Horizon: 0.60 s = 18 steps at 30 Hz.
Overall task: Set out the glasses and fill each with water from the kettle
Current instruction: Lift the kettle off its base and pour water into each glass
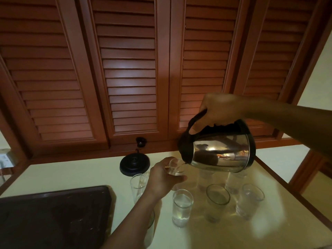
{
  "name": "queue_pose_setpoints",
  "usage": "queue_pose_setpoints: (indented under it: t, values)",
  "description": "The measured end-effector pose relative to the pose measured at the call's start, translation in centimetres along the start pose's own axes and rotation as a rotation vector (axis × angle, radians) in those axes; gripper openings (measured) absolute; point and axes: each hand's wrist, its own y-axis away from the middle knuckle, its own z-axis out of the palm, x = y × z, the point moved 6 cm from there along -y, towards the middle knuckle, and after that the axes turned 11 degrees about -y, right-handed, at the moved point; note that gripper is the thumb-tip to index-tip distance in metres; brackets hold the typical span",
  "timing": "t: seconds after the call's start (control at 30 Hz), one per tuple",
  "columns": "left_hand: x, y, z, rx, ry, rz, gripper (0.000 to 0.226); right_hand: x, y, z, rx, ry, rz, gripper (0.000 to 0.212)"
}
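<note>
Our right hand (221, 112) grips one kettle (221, 153), left hand (161, 177) grips one glass (177, 167); we count at least six more glasses (182, 207) on worktop (251, 230), lower centre.

We seem to be in a home kitchen. We see louvred wooden cabinet doors (129, 78), a pale counter (71, 173), a kettle base (134, 164) and drinking glasses (182, 207).

L grip (162, 177), R grip (221, 112) bare; forearms (291, 123) bare.
</note>
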Motion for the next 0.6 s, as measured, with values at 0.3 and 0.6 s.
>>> queue_pose_setpoints:
  t: [0.3,0.6]
  values:
    - [-0.4,-0.3,0.2,-0.02,0.014,-0.011,0.059,0.8,-0.4,0.7,-0.028,-0.194,-0.037,0.029]
    - [-0.5,-0.4,0.3,-0.023,-0.012,-0.008,0.059,1.4,-1.4,0.6,-0.088,-0.132,0.045,0.037]
